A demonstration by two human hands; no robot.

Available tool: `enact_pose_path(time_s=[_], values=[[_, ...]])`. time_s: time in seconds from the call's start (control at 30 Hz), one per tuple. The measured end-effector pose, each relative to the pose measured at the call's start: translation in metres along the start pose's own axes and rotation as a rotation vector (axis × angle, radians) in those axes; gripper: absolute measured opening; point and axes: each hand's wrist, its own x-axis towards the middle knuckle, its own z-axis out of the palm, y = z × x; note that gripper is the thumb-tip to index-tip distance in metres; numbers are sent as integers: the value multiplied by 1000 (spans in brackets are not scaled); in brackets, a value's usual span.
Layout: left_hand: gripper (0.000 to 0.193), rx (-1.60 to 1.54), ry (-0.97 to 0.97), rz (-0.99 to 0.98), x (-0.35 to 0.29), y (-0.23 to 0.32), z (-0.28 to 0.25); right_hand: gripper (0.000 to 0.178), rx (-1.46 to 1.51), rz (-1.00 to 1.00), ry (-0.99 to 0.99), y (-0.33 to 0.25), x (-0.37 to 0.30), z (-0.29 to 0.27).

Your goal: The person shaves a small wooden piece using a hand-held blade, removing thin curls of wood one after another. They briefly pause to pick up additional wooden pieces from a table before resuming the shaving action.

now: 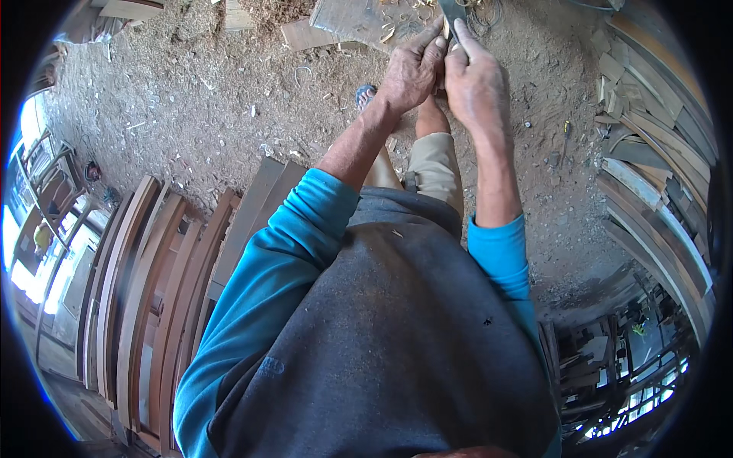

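At the top centre my two hands are close together over the work. My right hand (pixel 477 88) is closed on a flat grey metal blade (pixel 453 9), with the index finger stretched along it. My left hand (pixel 412 72) is closed just beside it, its fingertips at a thin pale strip (pixel 446 29) that looks like wood. My fingers hide most of the strip and the tool's handle. Beyond the hands, a grey board (pixel 355 17) lies on the ground with curled wood shavings (pixel 391 19) on it.
Long planks (pixel 145 282) stand stacked at the left. More boards and offcuts (pixel 657 145) are piled along the right. A screwdriver-like tool (pixel 566 131) lies on the dusty ground (pixel 221 99). Dark scrap (pixel 611 351) fills the lower right.
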Motion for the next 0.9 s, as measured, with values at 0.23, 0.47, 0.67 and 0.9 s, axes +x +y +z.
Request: enact_pose_path(time_s=[0.23,0.47,0.67,0.9], values=[[46,-112,-31,-229,-12,24,-1,46,55,48,-84,2,-45,-25],[39,51,35,-196,-12,27,4,42,-165,-35,-52,17,-27,-7],[49,85,61,-140,-9,25,6,44,-151,-46,-5,5,0,-7],[34,97,46,-132,-12,14,1,44,121,-10,-59,12,-48,-7]])
